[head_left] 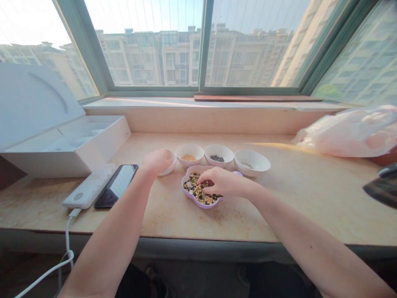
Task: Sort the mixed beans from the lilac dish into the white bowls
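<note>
A purple scalloped dish (187, 179) full of mixed yellow, dark and pale beans sits in the middle of the stone ledge. My right hand (221, 182) rests in it, fingertips pinched among the beans. Behind it stands a row of small white bowls. My left hand (156, 161) hovers curled over the leftmost white bowl (171, 164), hiding what it holds. The second bowl (189, 154) holds yellow grains, the third bowl (218, 154) holds dark beans, and the fourth bowl (252, 162) holds a few greenish ones.
A dark phone (116, 185) and a white power bank (87, 190) with a cable lie at the left. An open white box (62, 145) stands behind them. A pink plastic bag (350, 132) lies at the right, near a dark object (383, 188).
</note>
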Tool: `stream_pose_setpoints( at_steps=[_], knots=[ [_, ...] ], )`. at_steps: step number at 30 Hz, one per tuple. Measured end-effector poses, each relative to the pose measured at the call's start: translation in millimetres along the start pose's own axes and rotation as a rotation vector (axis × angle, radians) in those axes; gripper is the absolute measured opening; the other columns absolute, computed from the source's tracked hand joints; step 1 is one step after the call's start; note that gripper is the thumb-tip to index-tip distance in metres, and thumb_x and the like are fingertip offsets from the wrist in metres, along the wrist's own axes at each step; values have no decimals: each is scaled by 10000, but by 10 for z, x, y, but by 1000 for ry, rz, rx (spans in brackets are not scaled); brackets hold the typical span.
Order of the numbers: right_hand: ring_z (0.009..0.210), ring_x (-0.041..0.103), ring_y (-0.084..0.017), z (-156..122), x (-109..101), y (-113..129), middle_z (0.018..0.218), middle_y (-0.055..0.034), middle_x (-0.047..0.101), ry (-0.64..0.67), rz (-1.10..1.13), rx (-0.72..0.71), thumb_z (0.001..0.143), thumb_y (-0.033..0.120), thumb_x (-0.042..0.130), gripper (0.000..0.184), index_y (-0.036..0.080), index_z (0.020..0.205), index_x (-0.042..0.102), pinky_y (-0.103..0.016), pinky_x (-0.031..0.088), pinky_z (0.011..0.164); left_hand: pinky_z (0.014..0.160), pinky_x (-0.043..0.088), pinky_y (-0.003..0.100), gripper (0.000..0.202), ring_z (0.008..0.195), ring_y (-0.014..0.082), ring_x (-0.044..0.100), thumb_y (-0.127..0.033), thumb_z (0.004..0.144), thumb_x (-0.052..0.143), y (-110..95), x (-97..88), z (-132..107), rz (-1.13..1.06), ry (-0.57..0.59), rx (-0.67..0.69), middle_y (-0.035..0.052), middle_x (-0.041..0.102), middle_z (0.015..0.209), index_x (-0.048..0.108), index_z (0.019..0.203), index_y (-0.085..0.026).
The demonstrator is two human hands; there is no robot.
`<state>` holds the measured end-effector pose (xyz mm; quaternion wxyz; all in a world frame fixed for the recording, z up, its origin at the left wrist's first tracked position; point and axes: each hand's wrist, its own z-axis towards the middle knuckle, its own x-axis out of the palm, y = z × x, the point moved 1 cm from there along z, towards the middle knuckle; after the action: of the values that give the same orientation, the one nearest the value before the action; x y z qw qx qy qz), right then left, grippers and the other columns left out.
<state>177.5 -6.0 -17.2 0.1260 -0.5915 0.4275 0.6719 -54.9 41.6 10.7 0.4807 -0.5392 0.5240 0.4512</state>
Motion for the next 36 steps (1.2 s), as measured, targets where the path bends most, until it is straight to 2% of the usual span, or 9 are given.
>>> stream_pose_setpoints(
  at_steps=[4, 12, 16, 23, 30, 36],
  knots=[
    [822, 717, -198, -8, 4, -19, 964, -37, 803, -62, 28, -14, 843, 161, 639, 226, 219, 961, 822, -297, 479, 731, 816, 561, 379, 315, 930, 303, 732, -330, 889, 508, 9, 13, 5, -11, -45, 15, 152, 783, 963, 780, 992, -211],
    [892, 735, -209, -13, -18, -36, 970, -29, 812, -130, 62, -19, 835, 102, 632, 238, 235, 902, 818, -312, 533, 834, 819, 560, 362, 339, 962, 303, 728, -338, 875, 512, 27, 35, 44, -10, -68, -2, 159, 784, 1053, 784, 1035, -215],
    [956, 736, -218, -15, -22, -32, 1031, -38, 810, -147, 88, -17, 845, 102, 637, 240, 228, 968, 801, -324, 536, 880, 839, 562, 373, 352, 990, 312, 731, -332, 884, 501, 24, 34, 38, -15, -73, -6, 165, 779, 1088, 787, 1049, -210],
    [949, 740, -203, -18, -23, -24, 1014, -17, 807, -167, 111, -6, 806, 29, 607, 394, 246, 1094, 767, -309, 538, 870, 841, 564, 389, 345, 1018, 327, 731, -315, 893, 487, 8, 17, 11, -17, -72, -1, 162, 766, 1148, 782, 1040, -213],
    [977, 734, -216, -17, -16, -40, 1044, -26, 808, -184, 90, -21, 839, 67, 614, 362, 249, 1108, 775, -341, 537, 903, 847, 559, 385, 349, 1013, 323, 729, -330, 885, 502, 14, 22, 19, -22, -82, -11, 160, 775, 1105, 786, 1056, -223],
    [994, 744, -223, -31, -36, -28, 1085, -23, 814, -191, 111, -28, 906, 152, 631, 256, 270, 1059, 799, -361, 539, 917, 824, 553, 370, 338, 980, 310, 725, -329, 879, 493, 11, 9, 10, -26, -93, -14, 151, 781, 1070, 786, 1016, -228]
  ],
)
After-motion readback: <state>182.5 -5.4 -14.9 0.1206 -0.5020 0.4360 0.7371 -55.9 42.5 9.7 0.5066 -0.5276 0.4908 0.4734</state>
